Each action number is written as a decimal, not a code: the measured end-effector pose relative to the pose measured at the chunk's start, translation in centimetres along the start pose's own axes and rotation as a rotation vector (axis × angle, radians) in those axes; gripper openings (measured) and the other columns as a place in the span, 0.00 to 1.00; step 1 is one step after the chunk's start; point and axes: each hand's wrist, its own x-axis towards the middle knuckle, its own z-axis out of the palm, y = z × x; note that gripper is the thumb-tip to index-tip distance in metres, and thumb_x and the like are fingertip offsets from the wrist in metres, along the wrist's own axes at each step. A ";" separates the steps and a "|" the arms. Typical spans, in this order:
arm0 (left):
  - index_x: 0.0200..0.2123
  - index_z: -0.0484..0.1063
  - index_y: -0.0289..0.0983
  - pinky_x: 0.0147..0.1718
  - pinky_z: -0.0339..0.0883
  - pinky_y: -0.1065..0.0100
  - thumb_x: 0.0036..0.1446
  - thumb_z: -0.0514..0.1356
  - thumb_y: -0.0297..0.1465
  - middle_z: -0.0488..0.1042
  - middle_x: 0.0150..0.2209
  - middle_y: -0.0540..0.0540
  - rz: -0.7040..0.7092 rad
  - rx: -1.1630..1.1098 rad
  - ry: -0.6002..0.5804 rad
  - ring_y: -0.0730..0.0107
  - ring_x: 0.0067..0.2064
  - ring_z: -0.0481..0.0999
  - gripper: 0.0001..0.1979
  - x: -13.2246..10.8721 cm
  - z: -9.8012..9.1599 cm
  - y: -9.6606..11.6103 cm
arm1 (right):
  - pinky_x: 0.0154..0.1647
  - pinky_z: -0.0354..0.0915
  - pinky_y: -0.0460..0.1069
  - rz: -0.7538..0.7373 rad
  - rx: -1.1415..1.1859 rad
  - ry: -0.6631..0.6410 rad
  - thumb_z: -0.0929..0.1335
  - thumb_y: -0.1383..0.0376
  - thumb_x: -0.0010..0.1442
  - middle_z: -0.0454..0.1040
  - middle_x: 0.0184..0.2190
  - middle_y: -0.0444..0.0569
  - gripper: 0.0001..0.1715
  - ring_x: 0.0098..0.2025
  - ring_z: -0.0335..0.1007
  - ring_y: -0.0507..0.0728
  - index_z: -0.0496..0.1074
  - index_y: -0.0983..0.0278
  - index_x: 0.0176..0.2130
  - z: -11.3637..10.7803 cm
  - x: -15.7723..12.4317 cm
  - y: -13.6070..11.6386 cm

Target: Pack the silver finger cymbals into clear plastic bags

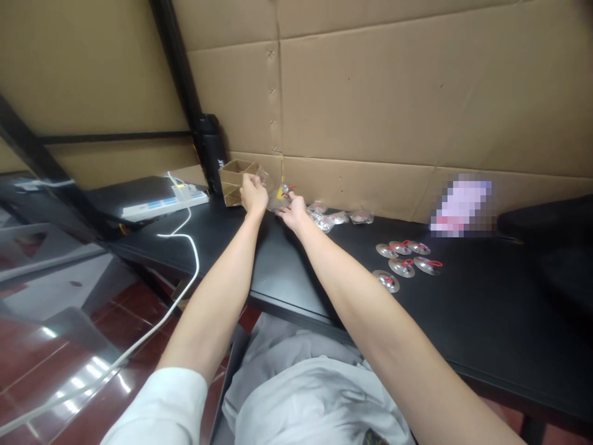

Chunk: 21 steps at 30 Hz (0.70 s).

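My left hand [254, 194] is closed on the edge of a clear plastic bag [271, 188], right beside a small open cardboard box [231, 179] with dividers. My right hand [293, 211] holds the lower right side of the bag, near a small metal cymbal [285, 188] with a red loop. Whether that cymbal lies in the bag or in my fingers, I cannot tell. Several bagged cymbals [324, 220] lie just right of my right hand. Further right on the black table [287, 272] are several bare metal cymbals [401, 267] with red loops.
Behind the box stands a black bottle [212, 151]. A white power strip [157, 207] with a white cable [197, 256] lies at the left. A blurred-out bright object [463, 206] leans on the cardboard wall [393, 105]. Something dark sits at the far right.
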 end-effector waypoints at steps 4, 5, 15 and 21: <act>0.48 0.72 0.42 0.64 0.67 0.53 0.75 0.52 0.34 0.82 0.52 0.40 0.054 -0.091 0.124 0.52 0.58 0.78 0.09 0.1 -0.7 1.0 | 0.58 0.77 0.62 0.017 0.049 -0.066 0.66 0.62 0.73 0.74 0.38 0.47 0.06 0.50 0.76 0.60 0.71 0.60 0.42 -0.1 0.0 -0.3; 0.47 0.73 0.41 0.65 0.67 0.53 0.74 0.54 0.33 0.80 0.53 0.39 0.072 -0.099 0.124 0.52 0.58 0.78 0.09 0.1 -0.8 1.1 | 0.58 0.77 0.61 0.014 0.077 -0.099 0.65 0.63 0.74 0.74 0.39 0.47 0.06 0.51 0.76 0.60 0.71 0.59 0.42 -0.2 -0.1 -0.5; 0.46 0.84 0.38 0.69 0.66 0.52 0.62 0.59 0.22 0.74 0.58 0.37 0.242 -0.242 0.014 0.52 0.67 0.71 0.16 -0.8 0.0 2.9 | 0.58 0.78 0.51 -0.170 0.075 -0.292 0.61 0.64 0.78 0.80 0.44 0.50 0.12 0.53 0.80 0.55 0.70 0.60 0.41 -1.0 -2.3 -9.1; 0.46 0.86 0.34 0.55 0.77 0.53 0.51 0.56 0.21 0.86 0.50 0.40 0.172 -0.565 -0.468 0.54 0.53 0.82 0.23 -4.1 1.7 5.5 | 0.58 0.77 0.57 -0.475 -0.432 -0.337 0.66 0.61 0.74 0.83 0.50 0.48 0.07 0.54 0.81 0.59 0.73 0.58 0.42 -7.9 -9.2 -14.8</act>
